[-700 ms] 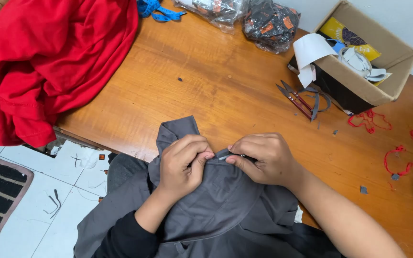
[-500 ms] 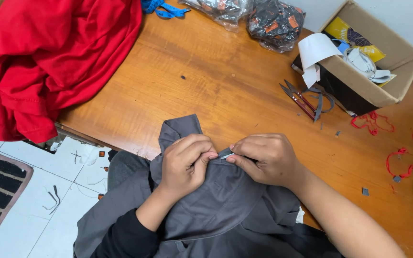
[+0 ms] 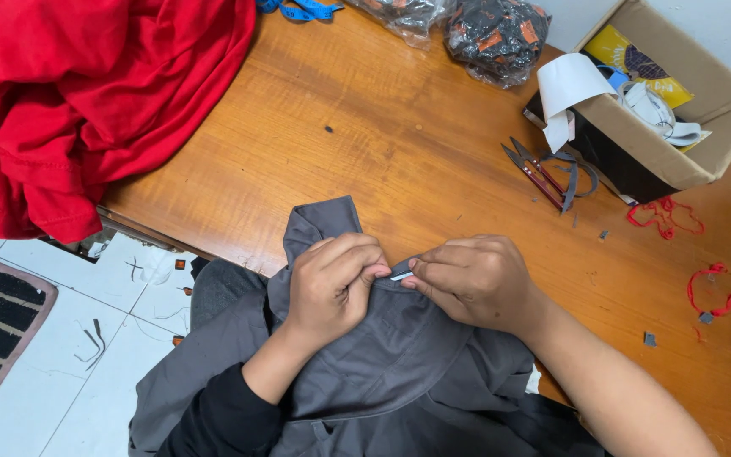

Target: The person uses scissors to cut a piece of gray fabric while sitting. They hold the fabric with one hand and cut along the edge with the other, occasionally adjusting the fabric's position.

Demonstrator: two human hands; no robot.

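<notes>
Grey garment (image 3: 382, 355) lies bunched at the near edge of the surface (image 3: 382, 144), partly in your lap. Left hand (image 3: 332, 283) is curled, pinching the folded edge; right hand (image 3: 471, 279) pinches a small pale sliver (image 3: 401, 276) at that edge, what kind I cannot tell. Keep the cloth taut between both pinches and work in short strokes, tip away from your left fingers. Since 0.5 s ago: hands and garment unchanged; only the view has shifted slightly.
</notes>
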